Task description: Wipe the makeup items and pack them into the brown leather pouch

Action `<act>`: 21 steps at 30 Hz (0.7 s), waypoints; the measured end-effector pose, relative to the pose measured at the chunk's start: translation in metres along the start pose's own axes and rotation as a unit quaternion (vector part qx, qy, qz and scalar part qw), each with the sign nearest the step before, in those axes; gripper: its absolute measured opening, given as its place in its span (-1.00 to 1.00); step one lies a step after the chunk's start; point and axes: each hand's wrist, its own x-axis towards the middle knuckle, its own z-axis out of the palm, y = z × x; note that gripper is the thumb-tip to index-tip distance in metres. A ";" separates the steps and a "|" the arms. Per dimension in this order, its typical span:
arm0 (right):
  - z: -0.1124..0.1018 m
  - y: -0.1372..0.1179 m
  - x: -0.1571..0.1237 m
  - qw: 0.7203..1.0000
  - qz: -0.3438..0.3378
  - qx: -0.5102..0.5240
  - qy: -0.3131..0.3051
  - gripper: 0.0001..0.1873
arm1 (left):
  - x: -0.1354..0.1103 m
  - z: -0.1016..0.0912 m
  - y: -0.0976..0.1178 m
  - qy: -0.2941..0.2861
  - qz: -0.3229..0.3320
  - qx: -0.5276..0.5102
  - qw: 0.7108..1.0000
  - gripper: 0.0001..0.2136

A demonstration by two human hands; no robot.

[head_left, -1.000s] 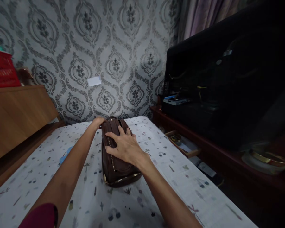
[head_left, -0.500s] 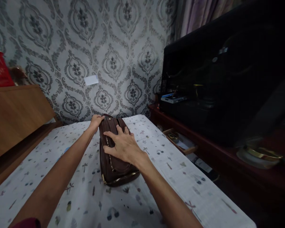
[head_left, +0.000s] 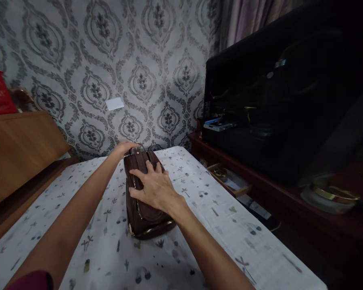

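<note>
Both your hands are on the brown bag [head_left: 145, 209]. Your right hand [head_left: 153, 187] lies open and flat on top; your left hand [head_left: 124, 148] pinches its far-end zipper pull, beyond the right.

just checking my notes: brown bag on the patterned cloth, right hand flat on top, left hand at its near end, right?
Not quite. The head view shows the left hand at the far end of the bag, by the wall. The right hand does lie flat on top, on the patterned cloth.
</note>
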 end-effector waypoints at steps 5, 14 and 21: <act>0.000 0.000 -0.001 1.000 0.001 0.007 0.004 -0.38 | 0.017 0.011 0.026 -0.034 -0.058 0.106 0.992 -0.66; 0.006 0.004 -0.001 0.999 -0.012 0.018 0.035 -0.41 | 0.016 0.039 0.024 -0.082 -0.063 0.141 0.985 -0.66; 0.005 0.004 0.001 0.999 -0.005 0.031 0.022 -0.35 | 0.023 0.041 0.013 -0.066 -0.013 0.016 0.998 -0.65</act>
